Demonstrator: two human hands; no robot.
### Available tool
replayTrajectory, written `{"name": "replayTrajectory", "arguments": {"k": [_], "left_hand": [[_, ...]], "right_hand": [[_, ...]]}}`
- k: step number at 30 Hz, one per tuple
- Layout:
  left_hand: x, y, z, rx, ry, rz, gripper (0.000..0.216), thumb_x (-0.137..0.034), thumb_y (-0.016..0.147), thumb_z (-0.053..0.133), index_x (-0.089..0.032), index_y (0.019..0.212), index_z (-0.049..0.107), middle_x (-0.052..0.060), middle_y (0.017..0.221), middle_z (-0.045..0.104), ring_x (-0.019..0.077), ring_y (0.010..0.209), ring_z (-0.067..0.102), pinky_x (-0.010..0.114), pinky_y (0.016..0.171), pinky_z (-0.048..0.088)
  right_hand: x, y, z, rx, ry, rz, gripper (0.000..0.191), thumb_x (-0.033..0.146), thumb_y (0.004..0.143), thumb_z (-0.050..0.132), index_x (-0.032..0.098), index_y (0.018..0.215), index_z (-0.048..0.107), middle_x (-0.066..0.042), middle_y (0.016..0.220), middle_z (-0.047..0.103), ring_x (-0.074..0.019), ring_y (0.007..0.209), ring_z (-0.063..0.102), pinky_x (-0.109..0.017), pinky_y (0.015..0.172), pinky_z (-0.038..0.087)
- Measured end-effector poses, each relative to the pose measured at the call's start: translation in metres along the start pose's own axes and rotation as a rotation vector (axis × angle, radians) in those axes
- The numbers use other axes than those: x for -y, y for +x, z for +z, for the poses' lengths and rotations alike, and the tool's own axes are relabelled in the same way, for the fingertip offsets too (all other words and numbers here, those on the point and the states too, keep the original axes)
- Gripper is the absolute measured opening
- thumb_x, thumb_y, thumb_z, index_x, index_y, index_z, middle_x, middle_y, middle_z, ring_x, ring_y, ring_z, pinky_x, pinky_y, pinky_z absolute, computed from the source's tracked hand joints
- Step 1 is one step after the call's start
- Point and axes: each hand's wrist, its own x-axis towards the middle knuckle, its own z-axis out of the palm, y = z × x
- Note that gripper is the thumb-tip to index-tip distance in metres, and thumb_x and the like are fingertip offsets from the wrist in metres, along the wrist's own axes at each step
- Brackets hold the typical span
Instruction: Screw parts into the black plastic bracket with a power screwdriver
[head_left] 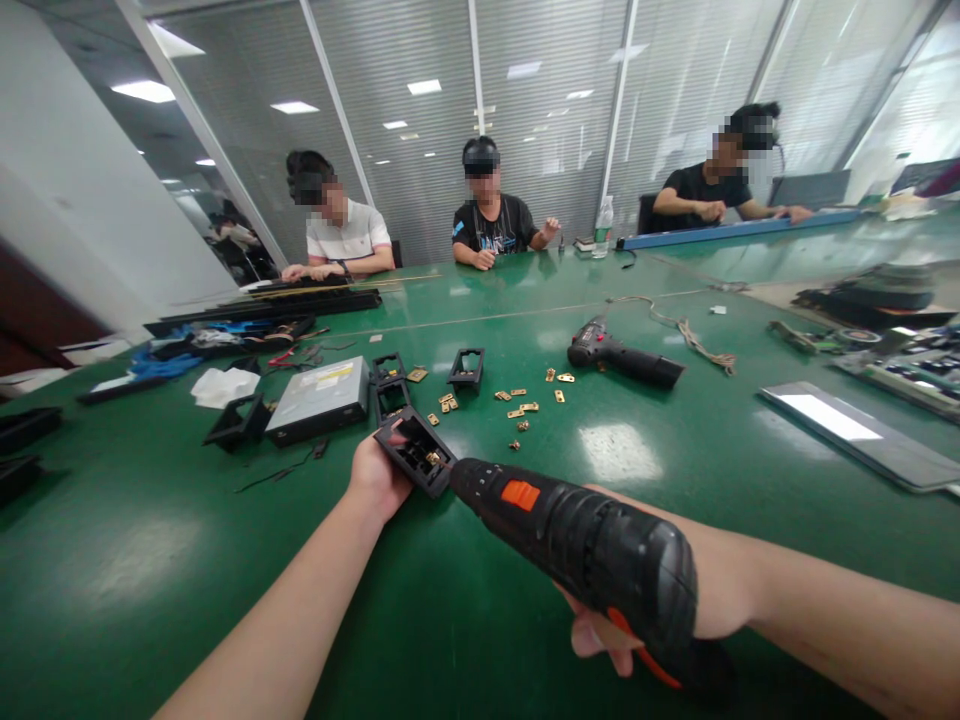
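Gripped at one end by the left hand (379,480), with fingers around the outer wall: a black frame (416,462), tilted above the green table (450,600), just ahead of the palm. Looks light and stiff, probably hard plastic — difficult to crush, but apt to twist if held loosely. Best held by the outer walls, clear of the open middle and of the small brass piece (433,459) inside. Wrapped around the handle of a black drill (570,520): the right hand (596,632), to the right of the frame and nearer the camera. Probably heavier, so best kept firmly by the grip. Pointed at the frame's right end, near the brass piece — too small to tell whether touching. Scattered beyond: loose brass pieces (530,407) and another drill (626,365).
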Motion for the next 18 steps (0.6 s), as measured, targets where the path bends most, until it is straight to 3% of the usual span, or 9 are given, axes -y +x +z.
{"name": "replayTrajectory", "arguments": {"k": [9, 13, 16, 18], "left_hand": [[-0.0004, -0.0014, 0.0011, 0.001, 0.011, -0.007, 0.028, -0.017, 0.061, 0.055, -0.018, 0.086, 0.067, 0.012, 0.079, 0.071, 0.029, 0.068, 0.07, 0.042, 0.061, 0.065], [-0.0002, -0.0009, 0.0001, 0.014, 0.013, -0.007, 0.028, -0.017, 0.062, 0.056, -0.018, 0.087, 0.067, 0.012, 0.08, 0.071, 0.0295, 0.069, 0.07, 0.043, 0.062, 0.064], [-0.0002, -0.0005, 0.0, 0.006, -0.006, -0.022, 0.031, -0.016, 0.062, 0.056, -0.018, 0.09, 0.068, 0.011, 0.08, 0.071, 0.0304, 0.071, 0.07, 0.044, 0.063, 0.064], [0.0, 0.0001, -0.0001, -0.002, -0.017, -0.028, 0.032, -0.016, 0.062, 0.056, -0.018, 0.092, 0.068, 0.011, 0.08, 0.071, 0.0309, 0.071, 0.07, 0.044, 0.063, 0.063]], "right_hand": [[-0.0026, 0.0027, -0.0027, 0.05, 0.0, -0.023, 0.058, 0.006, 0.052, 0.103, 0.017, 0.099, 0.069, 0.004, 0.069, 0.072, -0.0132, 0.058, 0.071, -0.018, 0.047, 0.062], [-0.0013, 0.0051, -0.0056, 0.033, 0.003, -0.056, 0.064, 0.0, 0.051, 0.102, 0.018, 0.101, 0.067, 0.005, 0.07, 0.072, -0.0103, 0.056, 0.068, -0.016, 0.047, 0.061], [-0.0011, 0.0063, -0.0087, 0.134, -0.026, 0.006, 0.067, 0.002, 0.047, 0.103, 0.017, 0.1, 0.065, 0.0, 0.076, 0.077, -0.013, 0.059, 0.072, -0.02, 0.05, 0.065], [-0.0014, 0.0054, -0.0086, 0.116, -0.006, 0.023, 0.073, 0.004, 0.048, 0.104, 0.018, 0.108, 0.064, 0.001, 0.076, 0.077, -0.014, 0.059, 0.072, -0.021, 0.05, 0.065]]}}
